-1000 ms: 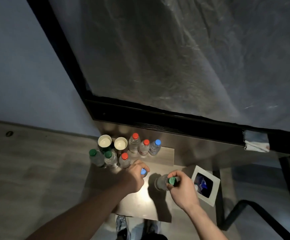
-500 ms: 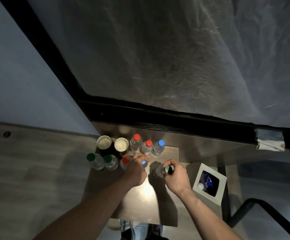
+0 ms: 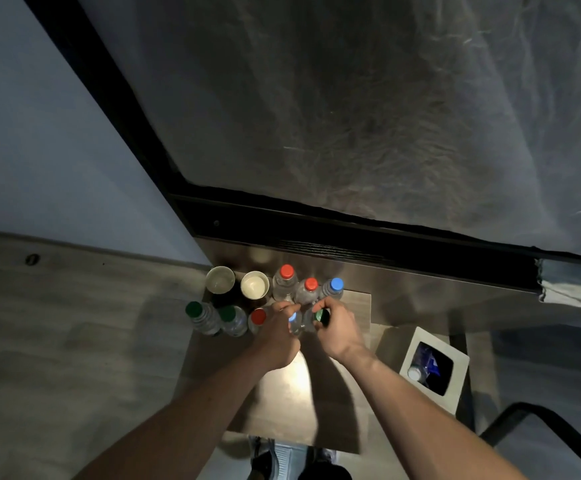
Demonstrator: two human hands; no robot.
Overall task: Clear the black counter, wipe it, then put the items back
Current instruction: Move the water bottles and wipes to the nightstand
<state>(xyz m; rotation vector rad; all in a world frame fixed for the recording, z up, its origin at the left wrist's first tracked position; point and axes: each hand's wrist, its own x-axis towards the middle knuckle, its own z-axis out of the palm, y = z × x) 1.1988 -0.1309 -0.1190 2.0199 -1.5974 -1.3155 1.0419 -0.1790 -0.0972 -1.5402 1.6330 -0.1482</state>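
A dim room with a pale wall on the left, a black-framed pane covered by crinkled plastic sheeting (image 3: 368, 116) ahead, and grey wood-look flooring (image 3: 57, 341) below; in the middle stands a small brown-grey counter (image 3: 282, 400) with a bright glare patch on its near half. Along the counter's far edge sit two open paper cups (image 3: 220, 279) side by side — the right-hand cup (image 3: 254, 285) just beside a red-capped bottle (image 3: 284, 282), then a second red-capped bottle (image 3: 307, 291) and a blue-capped bottle (image 3: 333, 289), all upright and crowded together. In front of them, at the left, two green-capped bottles (image 3: 201, 315) stand touching, with a third red-capped bottle (image 3: 257, 318) next to them. The left hand (image 3: 277, 337) has its fingers curled around a small bottle with a blue cap (image 3: 293, 322), gripping it near the top; the right hand (image 3: 337, 329) curls round a bottle with a dark green cap (image 3: 320, 316) in the same way. The two held bottles are close together, just in front of the back row; whether their bases touch the counter cannot be told. To the right, off the counter, a white square-topped bin (image 3: 455, 368) holds a bottle and something blue inside its dark opening. A black curved rail (image 3: 552, 431) crosses the lower right corner, and shoes (image 3: 282, 459) show at the bottom edge.
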